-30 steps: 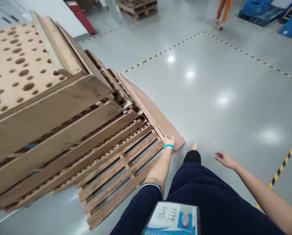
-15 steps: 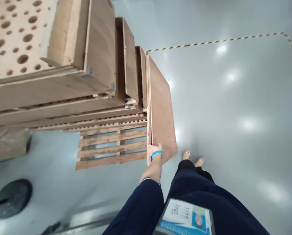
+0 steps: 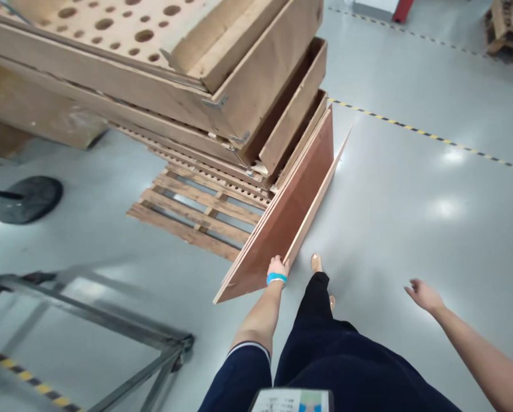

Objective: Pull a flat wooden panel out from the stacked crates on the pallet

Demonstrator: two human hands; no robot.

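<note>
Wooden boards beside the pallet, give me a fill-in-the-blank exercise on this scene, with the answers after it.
1. The left hand holds the outer board, while the right hand holds ____.
2. The wristband on the left wrist is coloured ____.
3. The top panel of the wooden stack is pierced by many round ____.
4. The striped floor line beyond the stack alternates black and ____.

Missing words: nothing; blue; holes; yellow.
</note>
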